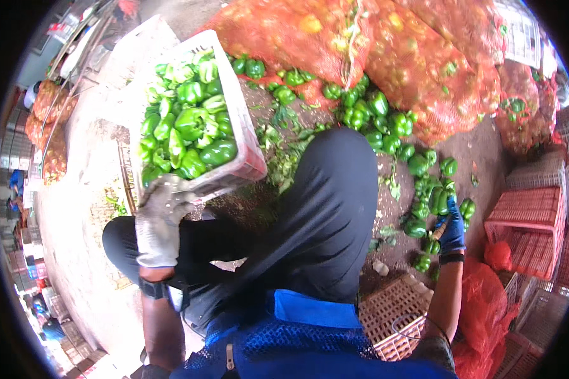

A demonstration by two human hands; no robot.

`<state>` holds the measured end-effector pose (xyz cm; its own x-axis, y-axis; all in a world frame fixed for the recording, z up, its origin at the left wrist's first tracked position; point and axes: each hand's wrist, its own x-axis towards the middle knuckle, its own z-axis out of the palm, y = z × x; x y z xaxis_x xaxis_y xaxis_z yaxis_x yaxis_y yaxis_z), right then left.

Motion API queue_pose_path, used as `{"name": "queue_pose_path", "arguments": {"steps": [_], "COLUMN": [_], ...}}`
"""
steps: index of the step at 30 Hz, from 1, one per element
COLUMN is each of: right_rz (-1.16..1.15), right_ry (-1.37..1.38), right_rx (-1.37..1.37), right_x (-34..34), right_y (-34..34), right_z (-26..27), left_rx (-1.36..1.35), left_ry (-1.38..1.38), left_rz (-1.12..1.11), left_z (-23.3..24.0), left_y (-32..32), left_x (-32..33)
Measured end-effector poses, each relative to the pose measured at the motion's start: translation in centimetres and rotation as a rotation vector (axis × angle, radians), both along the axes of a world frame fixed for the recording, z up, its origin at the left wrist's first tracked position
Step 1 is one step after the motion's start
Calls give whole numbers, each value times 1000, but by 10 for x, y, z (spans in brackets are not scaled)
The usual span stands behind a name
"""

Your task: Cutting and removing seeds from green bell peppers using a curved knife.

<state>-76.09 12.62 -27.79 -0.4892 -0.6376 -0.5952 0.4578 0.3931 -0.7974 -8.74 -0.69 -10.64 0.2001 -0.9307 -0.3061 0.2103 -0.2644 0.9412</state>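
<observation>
My left hand [161,222], in a soiled pale work glove, is at the near corner of a white plastic crate [241,118]. Its fingers lie against the rim, and whether they grip it is hard to see. Green bell peppers [189,123] fill the crate, some split or misshapen. On the right, my right hand [451,230] in a blue glove has its fingers around a large green bell pepper [439,201] above the floor pile. A tan piece shows by that hand's fingers; I cannot tell what it is. More loose peppers [418,165] lie on the ground around it.
Red mesh sacks [294,33] of produce are piled ahead. Leaf scraps [284,166] litter the floor between crate and sacks. Pink plastic crates [526,208] and a red mesh bag [481,303] stand at right. A slatted crate [396,303] sits beside my right forearm.
</observation>
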Motion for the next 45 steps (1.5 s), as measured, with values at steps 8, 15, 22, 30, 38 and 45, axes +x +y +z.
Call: {"name": "queue_pose_path", "arguments": {"steps": [8, 15, 22, 30, 38, 45], "right_rz": [521, 958, 1168, 1202, 1390, 1430], "right_ry": [328, 130, 182, 227, 467, 1094], "right_rx": [-449, -311, -122, -212, -521, -1024], "right_x": [232, 440, 533, 536, 543, 557], "right_y": [-140, -189, -206, -229, -217, -213], "right_z": [245, 291, 255, 225, 221, 195], "left_rx": [-304, -348, -356, -271, -91, 46], "left_ry": [-123, 262, 435, 811, 1059, 1100], "left_rz": [-492, -459, -109, 44, 117, 182], "left_z": [44, 55, -6, -35, -32, -33], "left_y": [-2, -10, -5, -24, -29, -24], "left_x": [-56, -15, 18, 52, 62, 59]}}
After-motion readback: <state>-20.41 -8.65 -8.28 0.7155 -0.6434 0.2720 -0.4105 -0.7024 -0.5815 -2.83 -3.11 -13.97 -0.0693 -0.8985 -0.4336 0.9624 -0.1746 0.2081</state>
